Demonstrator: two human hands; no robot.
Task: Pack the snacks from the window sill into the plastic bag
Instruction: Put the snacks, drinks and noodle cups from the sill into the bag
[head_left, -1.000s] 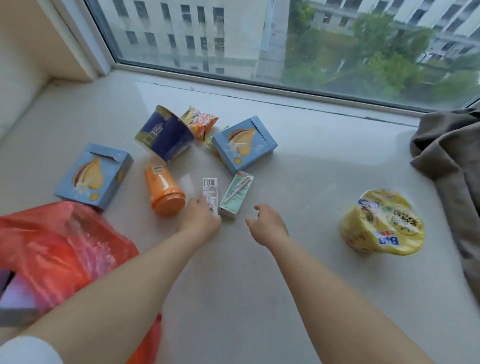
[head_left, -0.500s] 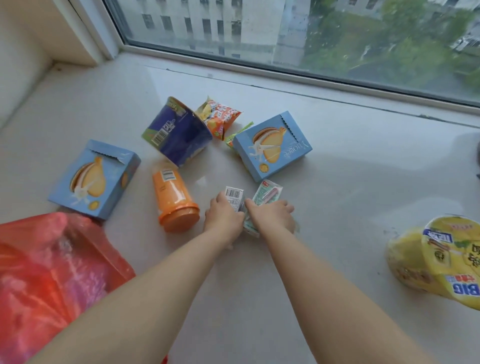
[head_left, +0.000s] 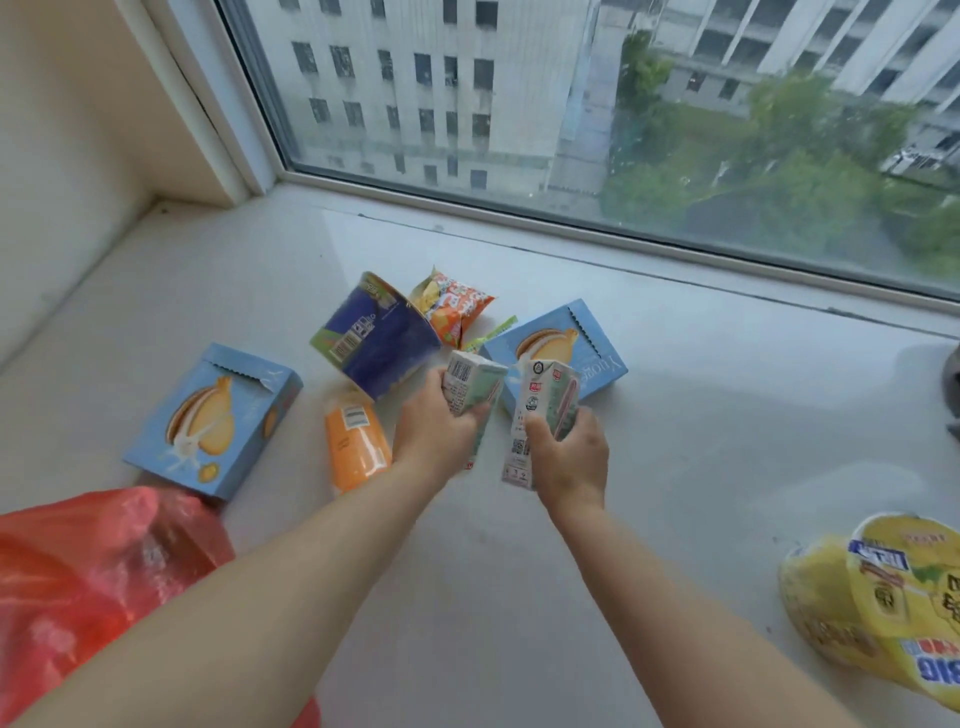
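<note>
My left hand (head_left: 434, 434) grips a small green-and-white drink carton (head_left: 470, 387), lifted off the sill. My right hand (head_left: 569, 460) grips a second carton of the same kind (head_left: 545, 410), held upright beside the first. Snacks lie on the window sill (head_left: 675, 467): a blue biscuit box (head_left: 213, 421) at the left, another blue biscuit box (head_left: 576, 343) behind my hands, a dark blue cup (head_left: 382, 332) on its side, an orange cup (head_left: 356, 447) on its side, and an orange snack packet (head_left: 454, 306). A yellow noodle bowl (head_left: 883, 603) lies at the right. The red plastic bag (head_left: 93, 582) sits at the lower left.
The window glass (head_left: 571, 104) and its frame run along the back of the sill. A wall (head_left: 67, 156) closes the left side. A dark object (head_left: 955, 374) shows at the right edge. A green wrapper (head_left: 491, 332) peeks out between the orange packet and the blue box.
Both hands closed on the two drink cartons lying on the sill and lifted them upright. The camera tilted up and shifted left.
</note>
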